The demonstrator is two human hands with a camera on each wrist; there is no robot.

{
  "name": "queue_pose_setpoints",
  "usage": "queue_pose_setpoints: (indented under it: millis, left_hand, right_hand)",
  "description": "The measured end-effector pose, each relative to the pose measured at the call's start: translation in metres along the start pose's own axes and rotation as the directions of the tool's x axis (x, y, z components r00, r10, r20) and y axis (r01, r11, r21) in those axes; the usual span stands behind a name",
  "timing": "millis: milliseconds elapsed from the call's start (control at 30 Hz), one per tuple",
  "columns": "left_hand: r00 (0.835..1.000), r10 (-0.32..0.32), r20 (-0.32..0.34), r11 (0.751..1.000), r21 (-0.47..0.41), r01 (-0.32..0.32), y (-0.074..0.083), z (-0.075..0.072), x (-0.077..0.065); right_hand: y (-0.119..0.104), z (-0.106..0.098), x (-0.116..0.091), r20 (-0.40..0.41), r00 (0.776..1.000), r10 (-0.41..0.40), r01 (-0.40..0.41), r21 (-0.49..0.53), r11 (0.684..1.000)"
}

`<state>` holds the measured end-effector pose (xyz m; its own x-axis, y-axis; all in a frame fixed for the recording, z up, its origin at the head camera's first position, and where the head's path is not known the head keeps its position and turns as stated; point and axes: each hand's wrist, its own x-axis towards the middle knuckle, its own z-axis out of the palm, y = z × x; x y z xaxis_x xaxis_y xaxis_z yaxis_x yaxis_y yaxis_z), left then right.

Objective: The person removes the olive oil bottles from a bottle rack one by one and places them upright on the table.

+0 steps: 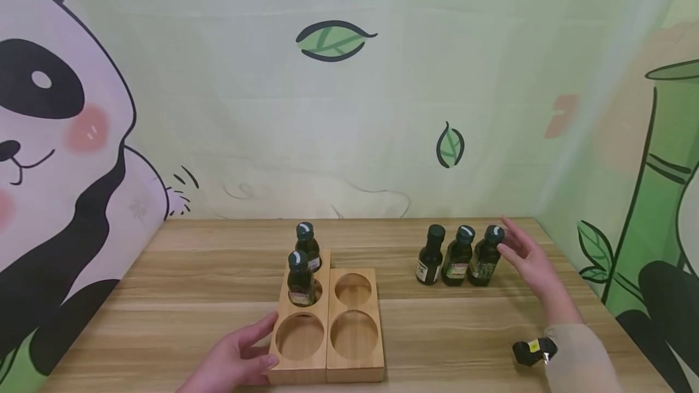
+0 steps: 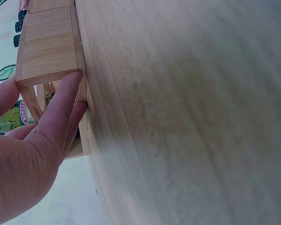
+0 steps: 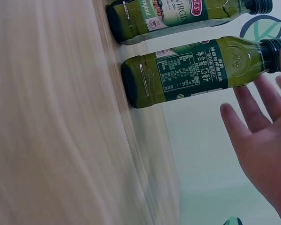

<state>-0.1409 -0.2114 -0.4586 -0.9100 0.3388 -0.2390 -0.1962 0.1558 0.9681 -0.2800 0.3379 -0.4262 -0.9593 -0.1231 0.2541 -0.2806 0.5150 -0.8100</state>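
Note:
A two-column wooden bottle rack (image 1: 354, 366) with round wells sits on the table. My left hand (image 1: 235, 350) holds its left side near the front corner; in the left wrist view the fingers (image 2: 61, 110) lie along the rack's end. Two small dark-capped bottles stand in the left column, the nearer olive oil bottle (image 1: 300, 281) in front of the farther one (image 1: 308, 244). At the right, three bottles stand upright in a row. My right hand (image 1: 526, 259), fingers spread, is at the cap of the rightmost olive oil bottle (image 3: 187, 70), whose green back label shows.
Beside it in the row stand the middle olive oil bottle (image 1: 457, 256) and a slimmer, pale-labelled bottle (image 1: 429, 256). A black device (image 1: 526, 352) is on my right wrist. Behind the wood-grain table (image 1: 207, 284) hangs a printed panda backdrop (image 1: 246, 108).

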Motion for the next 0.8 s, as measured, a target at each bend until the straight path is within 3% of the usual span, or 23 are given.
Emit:
queue_pose_setpoints:
  millis: [800]
  left_hand:
    - [1.0,0.004,-0.004,1.0,0.024,-0.004,-0.002,-0.001,0.0]
  right_hand:
    - [-0.011,0.001,-0.031,-0.193,0.978,-0.083,0.053,-0.154,0.987]
